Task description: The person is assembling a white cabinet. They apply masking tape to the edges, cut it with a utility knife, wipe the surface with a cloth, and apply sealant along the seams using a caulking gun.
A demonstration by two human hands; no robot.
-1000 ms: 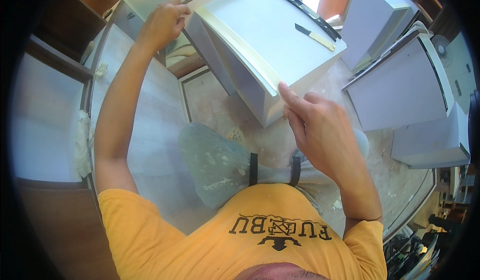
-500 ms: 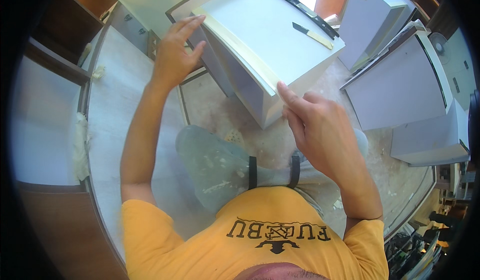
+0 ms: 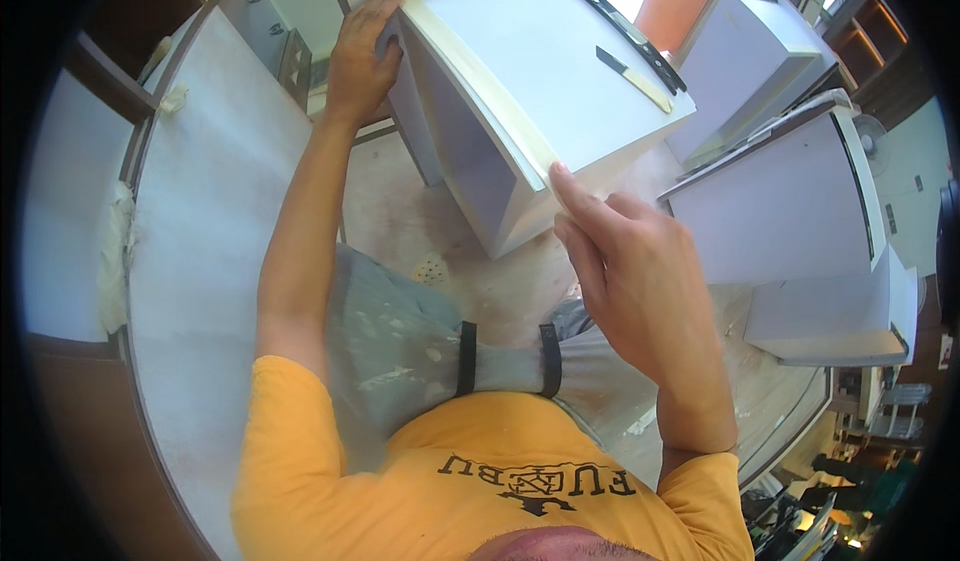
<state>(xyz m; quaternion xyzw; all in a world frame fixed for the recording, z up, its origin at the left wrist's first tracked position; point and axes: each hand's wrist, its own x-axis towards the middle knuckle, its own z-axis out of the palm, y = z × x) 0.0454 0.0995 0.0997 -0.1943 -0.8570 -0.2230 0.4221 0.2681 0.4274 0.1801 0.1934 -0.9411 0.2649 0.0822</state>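
Overhead, the left hand (image 3: 362, 56) wrapped its fingers over the cabinet's (image 3: 520, 101) far corner, while the right hand (image 3: 625, 281) pressed fingertips against the near edge, half curled. That light grip might have let it tip or pinch.

white cabinet (image 3: 540, 71), yellow shirt (image 3: 470, 481), greyish, perhaps paint-flecked trousers (image 3: 400, 341).

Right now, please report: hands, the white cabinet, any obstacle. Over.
Left hand grips far corner of white cabinet. Right hand fingertip on near corner. Putty knife lies on top. More white cabinets close on the right.
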